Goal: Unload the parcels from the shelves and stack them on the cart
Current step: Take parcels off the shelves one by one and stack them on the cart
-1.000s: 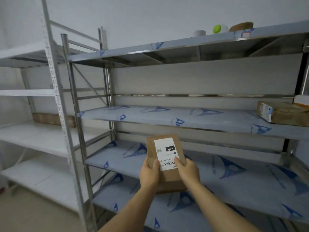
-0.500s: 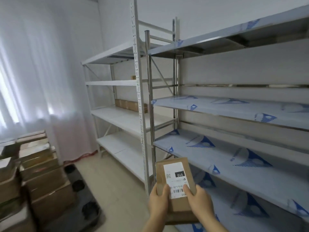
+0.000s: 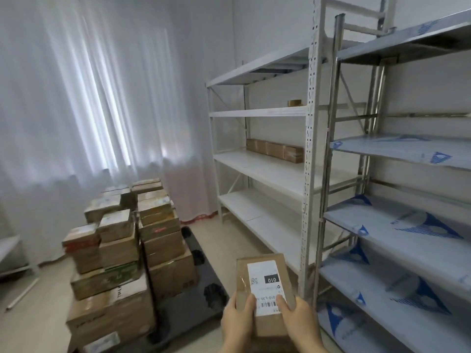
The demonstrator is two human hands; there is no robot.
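Soft daylight glowing through the curtain (image 3: pixel 96 103), dim bluish room, slight motion blur, edges bowed by wide angle

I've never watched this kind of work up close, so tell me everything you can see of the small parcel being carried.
The parcel is a flat brown cardboard box with clear tape and a white shipping label carrying a barcode, a small code square and a black patch reading 010, upside down to the camera. It tilts away, held in the air by the left hand and right hand, thumbs on top, beside the shelves.
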